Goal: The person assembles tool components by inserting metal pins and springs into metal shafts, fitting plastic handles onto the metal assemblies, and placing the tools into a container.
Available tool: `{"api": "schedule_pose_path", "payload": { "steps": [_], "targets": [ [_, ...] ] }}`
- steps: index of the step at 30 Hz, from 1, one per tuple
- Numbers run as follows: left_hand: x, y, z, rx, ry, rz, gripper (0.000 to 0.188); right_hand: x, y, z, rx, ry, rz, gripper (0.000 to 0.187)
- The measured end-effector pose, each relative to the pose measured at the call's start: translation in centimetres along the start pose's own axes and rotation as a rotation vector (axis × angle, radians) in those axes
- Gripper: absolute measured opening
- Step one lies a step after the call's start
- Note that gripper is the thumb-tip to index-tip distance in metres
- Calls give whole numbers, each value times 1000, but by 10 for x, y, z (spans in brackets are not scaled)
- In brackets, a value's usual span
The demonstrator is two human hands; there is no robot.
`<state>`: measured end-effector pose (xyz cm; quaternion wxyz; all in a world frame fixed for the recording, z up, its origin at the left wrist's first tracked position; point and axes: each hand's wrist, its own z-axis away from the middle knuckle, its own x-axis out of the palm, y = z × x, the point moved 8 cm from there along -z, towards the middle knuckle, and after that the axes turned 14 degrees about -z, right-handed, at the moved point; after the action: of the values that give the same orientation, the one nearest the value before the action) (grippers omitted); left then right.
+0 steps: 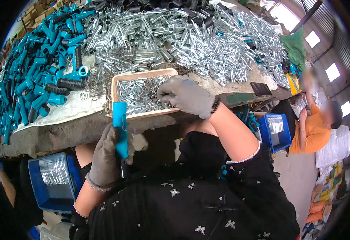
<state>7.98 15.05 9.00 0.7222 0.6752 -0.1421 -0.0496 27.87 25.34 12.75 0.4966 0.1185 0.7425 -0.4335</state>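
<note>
My left hand (108, 154), in a grey glove, is wrapped round a teal plastic tube (120, 132) held upright just in front of the table edge. Below the tube a shiny metal rod (124, 169) shows; whether it is joined to the tube is not clear. My right hand (185, 95), also gloved in grey, hovers over the right side of a shallow tray (114, 90) with a pale rim. Its fingers are curled together at the tips, and what they pinch, if anything, is hidden. Small metal pins (137, 94) and little springs fill the tray.
Teal tubes (33, 74) are heaped at the left, some with black grips (71, 84). Shiny metal rods (211, 48) pile up behind the tray. Blue bins (55, 200) stand low on both sides. A person in orange (313, 134) sits at the right.
</note>
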Motion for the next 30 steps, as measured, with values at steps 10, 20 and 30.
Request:
{"api": "schedule_pose_path", "payload": {
  "steps": [10,20,30],
  "targets": [
    [38,-24,-31,-173,-309,582,52,-15,-13,26,249,365,-602,14],
    [75,-26,-40,-215,-519,832,55,12,-49,53,110,496,-1133,9],
    [69,-43,-29,-257,-401,674,57,11,-61,67,-153,597,-874,11]
  ]
}}
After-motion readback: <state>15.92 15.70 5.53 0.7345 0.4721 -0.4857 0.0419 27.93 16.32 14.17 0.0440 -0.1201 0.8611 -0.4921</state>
